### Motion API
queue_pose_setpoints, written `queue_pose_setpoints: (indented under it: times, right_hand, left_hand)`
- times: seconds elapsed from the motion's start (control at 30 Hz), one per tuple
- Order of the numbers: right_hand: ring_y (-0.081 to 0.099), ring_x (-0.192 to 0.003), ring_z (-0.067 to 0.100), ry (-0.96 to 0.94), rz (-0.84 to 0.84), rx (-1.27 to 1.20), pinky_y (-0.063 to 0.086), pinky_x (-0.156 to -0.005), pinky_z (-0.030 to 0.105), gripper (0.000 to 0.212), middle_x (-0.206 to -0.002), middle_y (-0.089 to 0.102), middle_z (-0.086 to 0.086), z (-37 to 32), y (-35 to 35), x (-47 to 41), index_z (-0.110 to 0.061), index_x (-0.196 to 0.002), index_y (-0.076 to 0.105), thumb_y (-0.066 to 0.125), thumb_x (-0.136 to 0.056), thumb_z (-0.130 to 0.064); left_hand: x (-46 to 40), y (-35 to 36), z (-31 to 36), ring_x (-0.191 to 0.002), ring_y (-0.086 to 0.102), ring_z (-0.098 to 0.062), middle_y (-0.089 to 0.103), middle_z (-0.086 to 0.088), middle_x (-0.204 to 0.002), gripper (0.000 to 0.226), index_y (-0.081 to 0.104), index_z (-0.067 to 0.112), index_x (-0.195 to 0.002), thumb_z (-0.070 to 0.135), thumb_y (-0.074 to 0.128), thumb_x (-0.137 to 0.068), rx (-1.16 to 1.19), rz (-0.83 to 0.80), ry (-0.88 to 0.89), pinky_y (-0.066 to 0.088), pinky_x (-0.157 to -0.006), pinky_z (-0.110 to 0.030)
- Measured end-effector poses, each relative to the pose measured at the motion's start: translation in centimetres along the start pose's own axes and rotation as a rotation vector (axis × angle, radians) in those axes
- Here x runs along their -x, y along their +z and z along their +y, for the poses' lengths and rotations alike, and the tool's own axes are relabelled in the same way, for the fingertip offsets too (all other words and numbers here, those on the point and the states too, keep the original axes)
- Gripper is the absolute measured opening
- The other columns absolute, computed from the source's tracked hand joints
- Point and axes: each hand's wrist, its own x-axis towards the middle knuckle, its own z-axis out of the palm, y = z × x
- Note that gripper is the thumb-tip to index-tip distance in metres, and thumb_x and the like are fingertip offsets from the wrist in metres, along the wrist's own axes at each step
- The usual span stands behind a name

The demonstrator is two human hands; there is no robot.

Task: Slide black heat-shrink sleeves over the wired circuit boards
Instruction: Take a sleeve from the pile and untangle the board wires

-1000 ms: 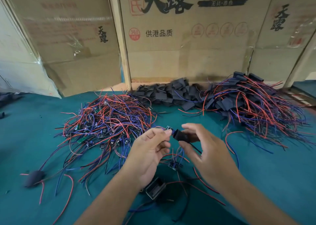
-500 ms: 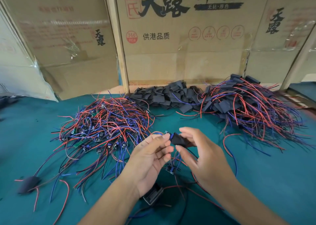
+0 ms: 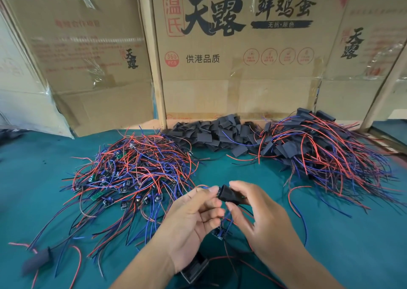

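Sliding: your right hand pinches the black heat-shrink sleeve | left hand pinches the wired board | feed straight, wires trailing.

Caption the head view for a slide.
Two hands, left hand and right hand, work a black sleeve onto a wired board.

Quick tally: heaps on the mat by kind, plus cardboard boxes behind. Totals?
Bare wired boards heap: 1
Empty black sleeves heap: 1
Sleeved boards heap: 1
Cardboard boxes along the back, e.g. the middle one: 3 showing, with cut-off panels at the edges not counted
Total: 3 heaps, 3 boxes = 6
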Motion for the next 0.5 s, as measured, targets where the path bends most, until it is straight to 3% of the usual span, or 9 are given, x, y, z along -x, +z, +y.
queue_pose_setpoints:
  times: [0.2, 0.5]
  right_hand:
    - [0.063, -0.094, 0.010, -0.019, -0.013, -0.008, 0.047, -0.080, 0.018, 0.034, -0.107, 0.068, -0.003, 0.14, -0.14, -0.06, -0.013, -0.118, 0.059, 0.065, -0.086, -0.022]
    - [0.063, -0.096, 0.012, -0.060, -0.005, 0.000, 0.049, -0.081, 0.023, 0.033, -0.108, 0.067, -0.003, 0.30, -0.08, -0.10, -0.020, -0.121, 0.051, 0.062, -0.090, -0.028]
  left_hand:
    - [-0.06, -0.11, -0.12, -0.058, 0.059, -0.013, 0.061, -0.005, -0.071, 0.015, 0.067, 0.019, -0.071, 0.021, 0.082, -0.069, -0.034, -0.021, 0.010, 0.050, -0.052, -0.021]
    - [0.00, 0.32, -0.32, -0.056, 0.060, -0.015, 0.061, -0.005, -0.069, 0.015, 0.072, 0.014, -0.073, 0.024, 0.081, -0.065, 0.028, -0.033, -0.111, 0.054, -0.054, -0.024]
